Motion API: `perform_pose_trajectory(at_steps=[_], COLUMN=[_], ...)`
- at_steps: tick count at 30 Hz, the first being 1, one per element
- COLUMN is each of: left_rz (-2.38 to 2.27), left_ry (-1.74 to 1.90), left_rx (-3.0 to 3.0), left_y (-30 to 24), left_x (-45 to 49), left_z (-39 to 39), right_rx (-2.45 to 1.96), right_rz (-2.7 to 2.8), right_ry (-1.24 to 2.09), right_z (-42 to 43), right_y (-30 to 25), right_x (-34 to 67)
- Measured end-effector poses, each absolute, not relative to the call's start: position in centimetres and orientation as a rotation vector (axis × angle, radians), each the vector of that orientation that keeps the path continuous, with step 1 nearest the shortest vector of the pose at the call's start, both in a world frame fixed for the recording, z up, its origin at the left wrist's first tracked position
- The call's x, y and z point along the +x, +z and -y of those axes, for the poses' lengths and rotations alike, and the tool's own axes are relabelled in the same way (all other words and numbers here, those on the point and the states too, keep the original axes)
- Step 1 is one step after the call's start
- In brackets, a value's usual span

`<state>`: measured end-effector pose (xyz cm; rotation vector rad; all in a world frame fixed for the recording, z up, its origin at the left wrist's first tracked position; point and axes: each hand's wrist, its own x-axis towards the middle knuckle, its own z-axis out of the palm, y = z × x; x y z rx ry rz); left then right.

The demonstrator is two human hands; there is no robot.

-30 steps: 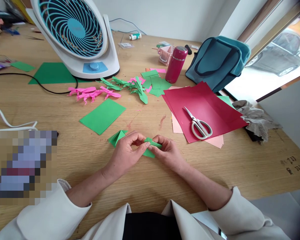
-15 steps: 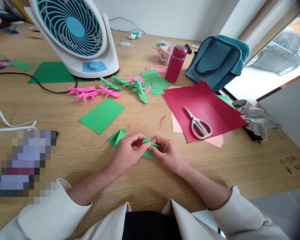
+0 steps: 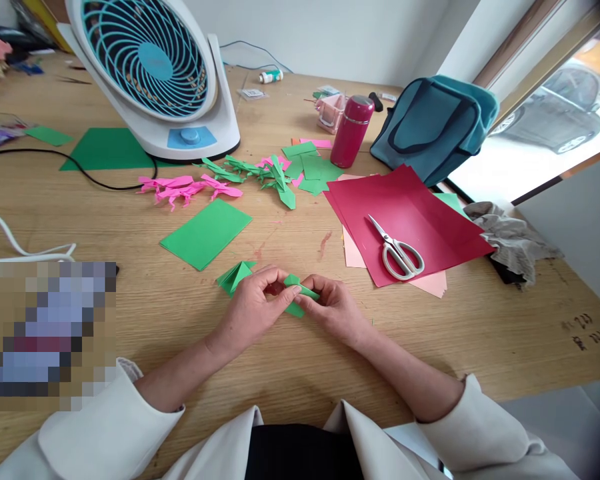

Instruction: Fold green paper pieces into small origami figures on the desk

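A small folded piece of green paper (image 3: 295, 309) is pinched between both hands, just above the wooden table. My left hand (image 3: 257, 298) grips its left side, thumb against the fold. From the other side my right hand (image 3: 333, 308) holds the right end, its thumb tip close to the left one. Fingers cover part of the paper. Just left of my left hand lies another folded green paper piece (image 3: 234, 277), with raised pleats. Beyond it rests a flat green paper rectangle (image 3: 207, 233).
White-handled scissors (image 3: 400, 257) lie on red paper sheets (image 3: 430, 220) to the right. Folded pink paper figures (image 3: 180, 190) and green ones (image 3: 280, 180) are farther back. Behind stand a fan (image 3: 155, 73), a red flask (image 3: 353, 131) and a teal bag (image 3: 437, 130).
The view has shifted very slightly. Both hands keep their pinch on the green paper, with hardly any finger movement.
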<state>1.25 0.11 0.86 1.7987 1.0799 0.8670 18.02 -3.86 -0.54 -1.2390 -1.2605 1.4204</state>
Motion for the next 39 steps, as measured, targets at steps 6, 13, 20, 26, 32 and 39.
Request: perform_pose_trajectory(at_steps=[6, 13, 20, 26, 32, 39], left_rz=[-1.059, -1.0, -0.908, -0.76, -0.743, -0.737], left_ry=[0.937, 0.883, 0.952, 1.066, 1.102, 1.104], left_rx=[1.909, 1.687, 1.921, 2.166, 2.221, 2.268], left_y=[1.3, 0.4, 1.2, 1.8, 1.9, 2.0], left_x=[1.2, 1.0, 1.0, 0.9, 0.8, 0.6], left_z=[-0.2, -0.4, -0.2, 0.0, 0.1, 0.1], right_rx=[-1.227, -1.206, -1.074, -1.03, -1.047, -1.029], right_rz=[1.29, 1.21, 1.178, 1.546, 1.667, 1.698], right_ry=[1.432, 1.405, 1.319, 0.854, 0.63, 0.59], right_z=[3.8, 3.8, 3.8, 3.9, 3.9, 3.8], right_y=[-0.8, -1.7, -1.5, 0.1, 0.5, 0.3], right_x=[18.3, 18.1, 18.1, 18.8, 19.1, 19.2])
